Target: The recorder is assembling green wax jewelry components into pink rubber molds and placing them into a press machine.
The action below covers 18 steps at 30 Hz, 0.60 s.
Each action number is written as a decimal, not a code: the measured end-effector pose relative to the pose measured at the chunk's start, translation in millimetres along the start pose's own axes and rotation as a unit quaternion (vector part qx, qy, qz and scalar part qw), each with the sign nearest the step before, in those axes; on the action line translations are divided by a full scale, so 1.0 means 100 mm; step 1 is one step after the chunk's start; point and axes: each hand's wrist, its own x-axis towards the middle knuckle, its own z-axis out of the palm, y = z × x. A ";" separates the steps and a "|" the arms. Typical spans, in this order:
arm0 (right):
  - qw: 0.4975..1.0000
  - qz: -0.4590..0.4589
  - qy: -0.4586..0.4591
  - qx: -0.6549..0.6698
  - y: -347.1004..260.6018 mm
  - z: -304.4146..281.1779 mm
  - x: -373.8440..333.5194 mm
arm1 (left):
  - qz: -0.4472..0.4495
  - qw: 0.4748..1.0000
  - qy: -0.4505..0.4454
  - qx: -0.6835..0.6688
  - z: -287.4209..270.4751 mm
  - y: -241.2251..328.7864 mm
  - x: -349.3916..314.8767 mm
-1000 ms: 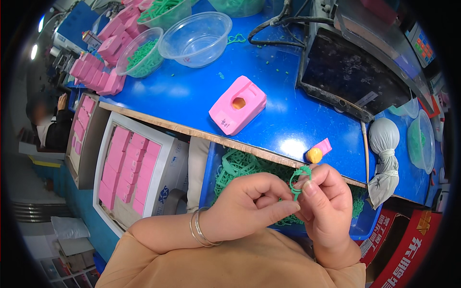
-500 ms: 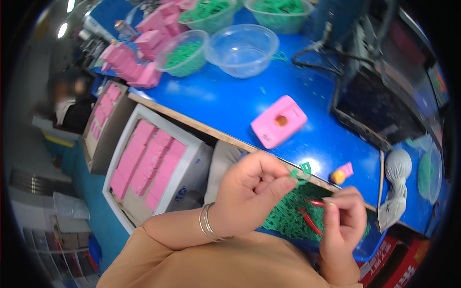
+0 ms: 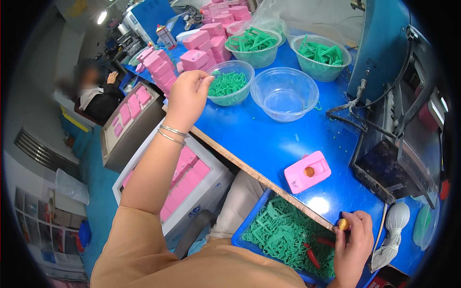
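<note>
My left hand [image 3: 191, 93] reaches far forward to the near left rim of a clear bowl [image 3: 246, 91] of small green plastic pieces [image 3: 228, 84]. Its thumb and fingers are pinched; what they hold, if anything, is hidden. At the table's front edge my right hand [image 3: 354, 245] grips a small brass-coloured knob [image 3: 343, 224] between thumb and fingers. Beneath it, red-handled pliers [image 3: 311, 256] lie on tangled green plastic scraps [image 3: 276, 225] in a blue bin [image 3: 238, 238]. A pink plastic block [image 3: 300, 178] with a round amber-coloured recess lies on the blue table.
An empty clear bowl [image 3: 284, 113] stands beside two bowls of green strips [image 3: 253, 43]. Stacked pink blocks [image 3: 161, 69] fill the far left. A machine with a dark panel [image 3: 384, 168] borders the right; a wrapped grey bundle [image 3: 397, 218] lies nearby. A co-worker [image 3: 98, 96] sits at far left.
My left hand has moved forward and left from the bin to the bowl. My right hand has let go of the red-handled pliers and taken hold of the brass-coloured knob from the table.
</note>
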 end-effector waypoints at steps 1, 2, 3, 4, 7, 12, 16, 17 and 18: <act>0.999 0.026 -0.009 0.016 0.00 -0.01 0.01 | 0.001 1.000 0.002 -0.001 0.02 0.00 -0.01; 0.999 0.032 -0.006 0.011 0.04 0.01 0.03 | -0.004 1.000 -0.019 0.002 0.05 0.15 -0.01; 1.000 -0.005 0.005 0.027 0.08 0.01 0.05 | -0.008 0.999 -0.041 0.001 0.07 0.35 -0.02; 0.998 -0.041 0.015 0.042 0.12 0.02 0.06 | 0.013 0.996 -0.077 -0.032 0.06 0.58 -0.07; 0.996 -0.032 0.023 0.085 0.16 0.07 0.09 | 0.141 0.962 -0.185 -0.145 0.01 1.14 -0.33; 0.992 -0.067 0.091 0.057 0.27 0.20 0.05 | 0.112 0.941 -0.294 -0.128 0.09 1.63 -0.67; 0.994 -0.032 0.107 0.013 0.31 0.21 0.04 | 0.074 0.926 -0.317 -0.193 0.12 1.68 -0.83; 0.994 -0.027 0.109 0.011 0.29 0.20 0.06 | 0.072 0.915 -0.304 -0.256 0.12 1.66 -0.87; 0.992 -0.031 0.122 0.007 0.25 0.21 0.08 | 0.072 0.890 -0.325 -0.312 0.06 1.68 -0.85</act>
